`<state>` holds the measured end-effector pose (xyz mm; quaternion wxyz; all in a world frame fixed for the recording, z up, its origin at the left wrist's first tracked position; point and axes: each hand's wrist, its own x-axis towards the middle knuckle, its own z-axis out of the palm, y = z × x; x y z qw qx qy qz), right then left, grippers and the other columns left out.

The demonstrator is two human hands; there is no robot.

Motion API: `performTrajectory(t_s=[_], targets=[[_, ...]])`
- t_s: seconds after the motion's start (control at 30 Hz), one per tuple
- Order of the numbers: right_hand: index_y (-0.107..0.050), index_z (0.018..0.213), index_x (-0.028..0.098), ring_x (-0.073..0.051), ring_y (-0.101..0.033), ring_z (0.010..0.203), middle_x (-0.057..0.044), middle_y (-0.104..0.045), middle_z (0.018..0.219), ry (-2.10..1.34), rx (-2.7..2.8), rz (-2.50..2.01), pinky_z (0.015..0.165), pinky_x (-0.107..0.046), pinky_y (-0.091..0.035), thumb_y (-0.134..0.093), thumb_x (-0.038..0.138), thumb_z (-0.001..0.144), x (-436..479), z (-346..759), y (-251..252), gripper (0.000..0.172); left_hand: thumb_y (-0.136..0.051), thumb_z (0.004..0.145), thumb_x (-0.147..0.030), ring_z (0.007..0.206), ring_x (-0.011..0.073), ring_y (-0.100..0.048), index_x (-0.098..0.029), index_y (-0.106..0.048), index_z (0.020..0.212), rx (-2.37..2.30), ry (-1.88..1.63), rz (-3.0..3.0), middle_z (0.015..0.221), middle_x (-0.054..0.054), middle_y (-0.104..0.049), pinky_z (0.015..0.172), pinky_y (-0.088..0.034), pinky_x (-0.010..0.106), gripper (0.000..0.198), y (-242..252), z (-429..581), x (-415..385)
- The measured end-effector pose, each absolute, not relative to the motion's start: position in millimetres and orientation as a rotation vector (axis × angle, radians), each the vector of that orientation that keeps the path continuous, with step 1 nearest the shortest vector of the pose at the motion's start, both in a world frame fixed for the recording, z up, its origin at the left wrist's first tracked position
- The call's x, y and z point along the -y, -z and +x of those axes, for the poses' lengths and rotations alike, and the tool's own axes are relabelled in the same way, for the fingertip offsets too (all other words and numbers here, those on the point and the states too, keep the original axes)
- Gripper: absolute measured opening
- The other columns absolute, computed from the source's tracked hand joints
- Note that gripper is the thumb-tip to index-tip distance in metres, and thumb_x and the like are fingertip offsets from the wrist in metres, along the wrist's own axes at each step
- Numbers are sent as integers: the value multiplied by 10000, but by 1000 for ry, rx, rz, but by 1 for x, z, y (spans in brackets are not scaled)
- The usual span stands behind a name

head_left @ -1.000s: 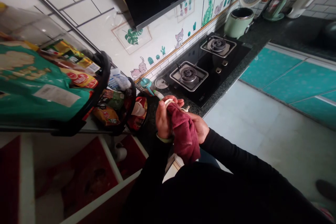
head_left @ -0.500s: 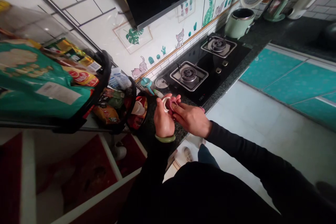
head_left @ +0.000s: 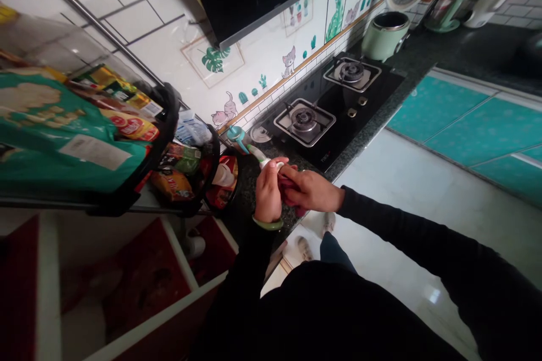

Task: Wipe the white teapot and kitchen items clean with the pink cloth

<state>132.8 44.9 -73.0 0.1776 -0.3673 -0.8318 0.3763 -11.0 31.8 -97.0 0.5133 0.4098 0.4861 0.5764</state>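
Note:
Over the dark counter edge, my left hand (head_left: 267, 192) is closed round a small white ring-shaped object (head_left: 275, 165), of which only a bit shows above my fingers. My right hand (head_left: 311, 190) presses a dark red cloth (head_left: 288, 185) against that object, fingers curled over the cloth. Most of the cloth is hidden between my hands. A green bangle (head_left: 267, 224) sits on my left wrist.
A black two-burner gas hob (head_left: 334, 98) lies just beyond my hands. A teal-handled tool (head_left: 241, 140) rests on the counter by the wall. A black tiered rack (head_left: 169, 124) full of snack packets stands at left. A green pot (head_left: 384, 35) sits farther along.
The red cloth hung down loose a second ago; now it is bunched up small between my hands. My right hand has come up over the cloth, and both hands shifted slightly right.

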Motion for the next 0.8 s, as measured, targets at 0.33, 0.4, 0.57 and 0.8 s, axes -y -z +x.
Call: performTrajectory(t_s=[0.33, 0.4, 0.57, 0.8], targets=[[-649, 1018, 196, -189, -665, 958, -36, -717, 956, -2199, 617, -540, 923, -316, -563, -649, 348, 849, -24, 113, 79, 227, -531, 1024, -591, 1054, 234, -752, -195, -701, 1090, -885, -1590, 1049, 1054, 82, -726, 998, -612, 416, 435, 84, -3, -32], [-628, 897, 204, -201, -665, 904, -33, -698, 844, -2251, 452, -497, 859, -318, -585, -645, 403, 852, -20, 112, 82, 205, -524, 1028, -586, 1073, 238, -745, -200, -701, 1107, -856, -1643, 1045, 1085, 82, -706, 1010, -608, 421, 432, 83, 1, -32], [-710, 1090, 178, -180, -664, 924, -22, -727, 951, -2101, 795, -565, 889, -306, -555, -666, 347, 866, -25, 118, 89, 283, -538, 1027, -570, 1058, 255, -753, -192, -707, 1126, -816, -1611, 1058, 1042, 80, -693, 986, -621, 441, 425, 82, -3, -30], [-679, 1395, 218, -125, -636, 757, -3, -722, 875, -1610, 1793, -777, 796, -262, -533, -593, 276, 990, -40, 138, 80, 417, -600, 974, -631, 1038, 266, -770, -164, -718, 1060, -967, -1440, 917, 985, 82, -732, 983, -624, 443, 489, 84, -21, -28]])
